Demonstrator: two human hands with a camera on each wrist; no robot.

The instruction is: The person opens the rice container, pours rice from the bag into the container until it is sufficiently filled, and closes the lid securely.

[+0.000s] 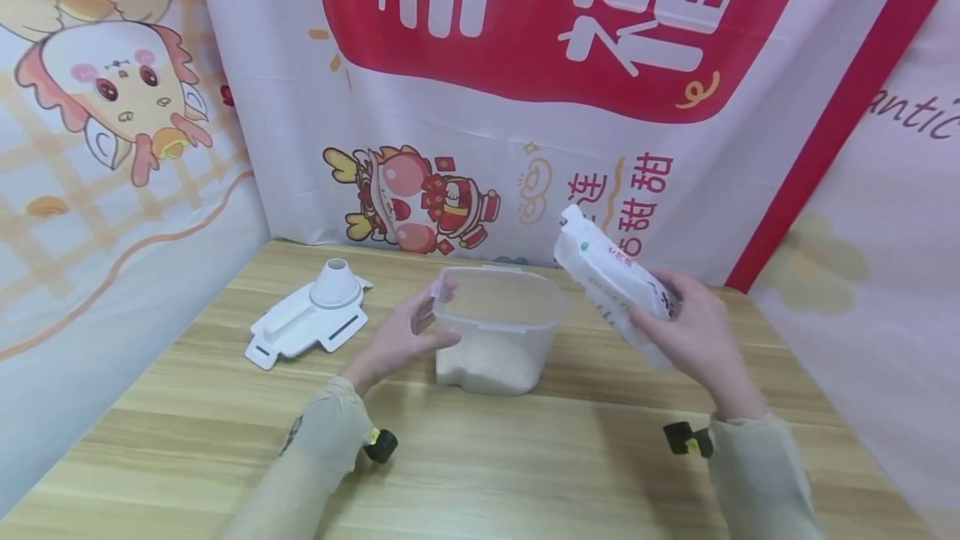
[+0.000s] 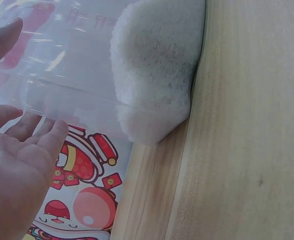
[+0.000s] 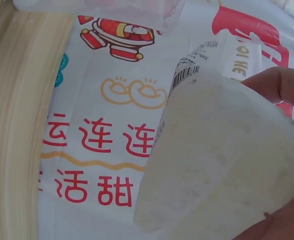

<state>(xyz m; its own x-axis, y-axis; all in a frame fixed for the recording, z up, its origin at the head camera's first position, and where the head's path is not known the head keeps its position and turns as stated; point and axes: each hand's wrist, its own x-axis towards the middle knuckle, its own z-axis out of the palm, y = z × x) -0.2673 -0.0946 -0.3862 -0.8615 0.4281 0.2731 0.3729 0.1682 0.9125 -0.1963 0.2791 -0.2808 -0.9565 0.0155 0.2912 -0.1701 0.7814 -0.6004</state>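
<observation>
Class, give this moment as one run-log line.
left hand: beside clear tub; right hand: grips white bag; clear tub: open, white grains inside; white cone-topped part: on table

The bag (image 1: 611, 277) is white with red and black print and a small green mark. The tub (image 1: 547, 328) is clear, the grains (image 1: 491, 363) inside white, the lid (image 1: 311, 322) white. The counter (image 1: 487, 473) shows tan wood grain. The white cloth (image 1: 292, 82) carries a red panel (image 1: 525, 65); the sleeves (image 1: 327, 419) are beige.
</observation>
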